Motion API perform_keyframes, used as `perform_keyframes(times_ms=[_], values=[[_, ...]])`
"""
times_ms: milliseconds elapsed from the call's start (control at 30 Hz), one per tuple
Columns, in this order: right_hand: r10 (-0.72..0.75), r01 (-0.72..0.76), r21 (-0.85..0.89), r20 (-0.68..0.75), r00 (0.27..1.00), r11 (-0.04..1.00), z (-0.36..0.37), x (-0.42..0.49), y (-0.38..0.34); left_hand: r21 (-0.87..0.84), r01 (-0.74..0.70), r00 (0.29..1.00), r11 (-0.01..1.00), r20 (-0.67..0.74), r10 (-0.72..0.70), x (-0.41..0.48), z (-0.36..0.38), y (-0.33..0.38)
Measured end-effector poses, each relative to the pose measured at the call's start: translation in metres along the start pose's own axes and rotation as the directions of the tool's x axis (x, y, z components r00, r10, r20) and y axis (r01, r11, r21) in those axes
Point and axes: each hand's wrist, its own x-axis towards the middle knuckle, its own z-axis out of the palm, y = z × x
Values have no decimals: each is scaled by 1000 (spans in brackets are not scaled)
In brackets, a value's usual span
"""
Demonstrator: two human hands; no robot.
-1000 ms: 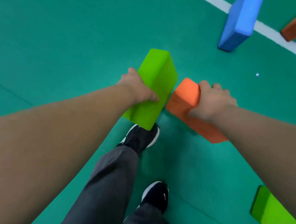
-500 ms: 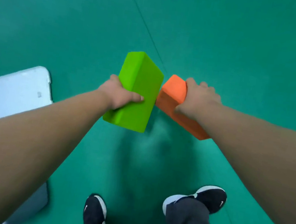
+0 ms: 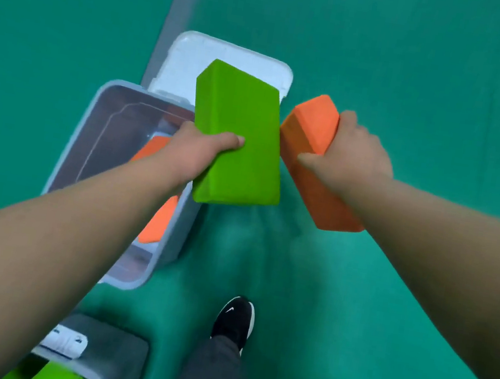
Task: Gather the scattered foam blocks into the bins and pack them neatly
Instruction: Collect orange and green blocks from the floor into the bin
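My left hand [image 3: 198, 149] grips a green foam block [image 3: 237, 135] by its near left edge, held in the air over the right rim of a clear plastic bin [image 3: 87, 139]. My right hand [image 3: 349, 157] grips an orange foam block [image 3: 312, 153] just to the right of the green one, over bare floor. Inside the clear bin lies another orange block [image 3: 158, 221], partly hidden by my left forearm. A second bin [image 3: 117, 354] at the bottom left holds a green block [image 3: 58, 376].
A white bin lid [image 3: 196, 61] lies on the green floor behind the clear bin, next to a grey floor line [image 3: 177, 13]. My two black shoes [image 3: 236, 318] stand on the floor below the blocks. Open green floor spreads to the right.
I have walked and turned toward the bins while carrying both blocks. The clear bin and its lid have come into the middle left of the view, and a second bin appeared at the bottom left.
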Motion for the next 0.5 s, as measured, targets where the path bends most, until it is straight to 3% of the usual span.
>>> perform_keyframes(times_ms=[300,500], values=[[-194,195,-22,36,980,981,24,17,-201,-341,26,992,940,-108,-67,-8,-169,-65],[-220,218,35,90,971,975,78,5,-286,-365,139,959,921,-181,-217,-11,-230,-134]])
